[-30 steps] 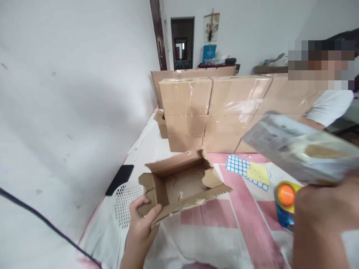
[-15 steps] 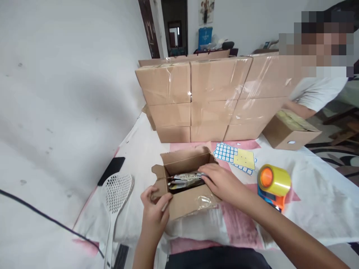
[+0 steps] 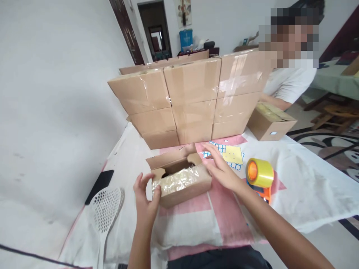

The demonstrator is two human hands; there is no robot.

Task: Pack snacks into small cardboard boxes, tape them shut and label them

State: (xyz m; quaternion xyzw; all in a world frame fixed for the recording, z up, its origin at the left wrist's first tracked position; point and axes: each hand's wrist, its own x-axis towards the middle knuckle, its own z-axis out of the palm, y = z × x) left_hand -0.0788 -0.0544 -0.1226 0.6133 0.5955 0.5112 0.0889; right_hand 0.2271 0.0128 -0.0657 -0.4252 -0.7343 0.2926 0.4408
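A small cardboard box point(image 3: 185, 192) stands on the cloth in front of me. Its back flap is raised, its side flaps lean inward and the taped front flap is folded over part of the opening. My left hand point(image 3: 147, 196) holds the box's left end, thumb on the front flap and fingers at the left side flap. Beside the right end, my right hand point(image 3: 221, 170) has its fingers stretched out and grips nothing. The inside of the box is mostly hidden by the flaps.
Taped cardboard boxes point(image 3: 193, 101) are stacked behind. Right of my hand lies a yellow tape roll on a dispenser point(image 3: 262, 173), near printed sheets point(image 3: 232, 155). A white perforated paddle point(image 3: 105, 209) lies left. At back right, a person point(image 3: 294, 78) is near another box point(image 3: 270, 121).
The front flap has folded inward over the opening, hiding the packets seen inside before. My right hand has come out of the box to its right end. The view has shifted.
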